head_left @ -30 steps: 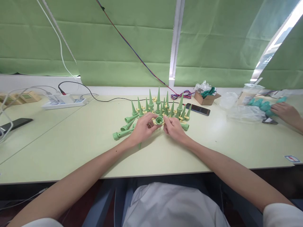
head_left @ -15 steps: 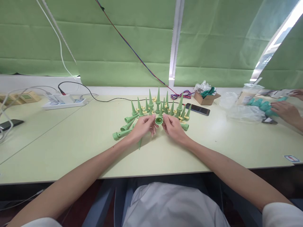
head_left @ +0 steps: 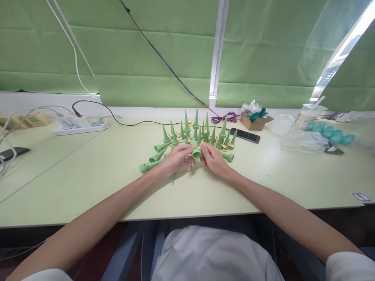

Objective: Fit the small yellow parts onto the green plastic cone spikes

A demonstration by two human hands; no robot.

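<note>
A green plant watering spike [head_left: 196,153] is held between my two hands, its round open end turned down toward me. My left hand [head_left: 179,159] pinches it from the left with thumb and index finger, the other fingers curled loosely. From the right, my right hand [head_left: 215,158] is closed at its side, where a bit of yellow shows by the fingertips. Right behind my hands stand several green spikes [head_left: 196,121] with yellow valves [head_left: 225,147], points up. More spikes [head_left: 149,166] lie on their sides at the left, partly hidden by my left forearm.
A phone [head_left: 245,135] and a small cardboard box [head_left: 255,122] lie behind to the right. Farther right are a plastic cup [head_left: 307,116], clear plastic bags [head_left: 304,141] and teal bulb-shaped pieces [head_left: 334,136]. A power strip [head_left: 80,128] with cables sits at the left.
The held spike has tipped, so its open end now faces lower. My hands have barely moved. Another person's hands at the far right have left the view; the teal pieces lie on the table.
</note>
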